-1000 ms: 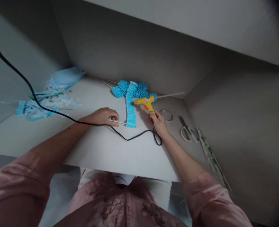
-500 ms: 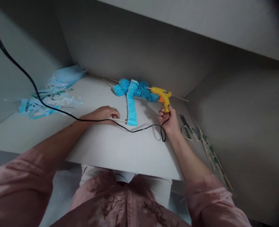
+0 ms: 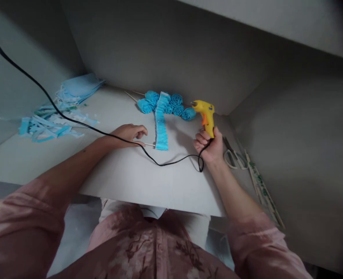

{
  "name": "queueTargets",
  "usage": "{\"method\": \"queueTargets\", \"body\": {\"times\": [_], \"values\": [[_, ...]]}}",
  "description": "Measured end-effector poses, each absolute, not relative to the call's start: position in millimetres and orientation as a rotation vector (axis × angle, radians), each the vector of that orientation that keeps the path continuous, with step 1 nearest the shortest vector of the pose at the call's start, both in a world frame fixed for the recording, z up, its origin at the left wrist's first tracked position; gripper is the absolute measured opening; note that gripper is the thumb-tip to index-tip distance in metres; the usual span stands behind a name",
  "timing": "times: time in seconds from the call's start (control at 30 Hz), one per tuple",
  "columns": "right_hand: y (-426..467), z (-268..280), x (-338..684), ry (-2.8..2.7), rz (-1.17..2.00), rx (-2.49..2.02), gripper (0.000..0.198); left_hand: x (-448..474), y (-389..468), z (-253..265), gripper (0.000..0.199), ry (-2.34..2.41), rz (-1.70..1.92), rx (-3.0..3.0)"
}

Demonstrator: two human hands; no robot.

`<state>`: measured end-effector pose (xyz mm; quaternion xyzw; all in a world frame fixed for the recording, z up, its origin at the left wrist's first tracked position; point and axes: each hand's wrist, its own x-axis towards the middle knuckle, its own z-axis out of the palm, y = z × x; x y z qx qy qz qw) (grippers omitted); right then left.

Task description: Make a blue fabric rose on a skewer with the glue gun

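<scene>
My right hand (image 3: 209,145) is wrapped round the grip of a yellow glue gun (image 3: 205,114) with an orange trigger, raised over the table. Its dark nozzle points left. My left hand (image 3: 127,133) rests on the table, fingers and thumb apart, the thumb touching a thin wooden stick (image 3: 150,145). That stick's tip meets the near end of a pleated blue strip (image 3: 161,128). The strip's far end lies across several blue rolled flowers (image 3: 176,100), some on sticks. From the glue gun a black cord (image 3: 171,162) crosses in front of both hands.
White-handled scissors (image 3: 235,159) and a bundle of sticks with green bits (image 3: 263,186) lie at the right. Cut blue and white strips (image 3: 49,126) and stacked blue face masks (image 3: 80,89) lie at the left. Grey walls (image 3: 160,50) enclose the table (image 3: 165,186).
The glue gun has lifted off the flowers and turned more upright, and its nozzle is now exposed. My left hand's fingers have opened away from the thumb.
</scene>
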<state>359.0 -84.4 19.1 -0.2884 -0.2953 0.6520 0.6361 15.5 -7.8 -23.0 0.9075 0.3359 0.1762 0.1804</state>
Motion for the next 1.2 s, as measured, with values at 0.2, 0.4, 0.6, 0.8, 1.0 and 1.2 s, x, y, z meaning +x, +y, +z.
{"method": "queueTargets", "body": {"times": [0.2,0.4,0.6,0.8,1.0,1.2], "values": [[-82.4,8.5,354.6,-0.67,1.51,-0.741,0.023,9.4,-7.4,-12.6,0.033,0.889,0.221,2.6],[-82.1,5.4,353.3,-0.73,1.495,-0.763,0.023,7.9,-6.1,-11.4,0.024,0.868,0.212,2.576],[-81.7,6.5,352.0,-0.807,1.423,-0.841,0.03,8.2,-5.7,-13.6,0.019,0.9,0.291,2.547],[-82.0,7.2,351.9,-0.836,1.404,-0.85,0.03,7.1,-3.4,-17.7,0.021,0.9,0.349,2.554],[-82.5,6.3,351.5,-0.838,1.423,-0.834,0.03,8.2,-0.7,-21.3,0.023,0.88,0.43,2.607],[-81.6,5.6,351.8,-0.834,1.421,-0.852,0.03,9.3,3.9,-26.7,0.028,0.883,0.504,2.607]]}}
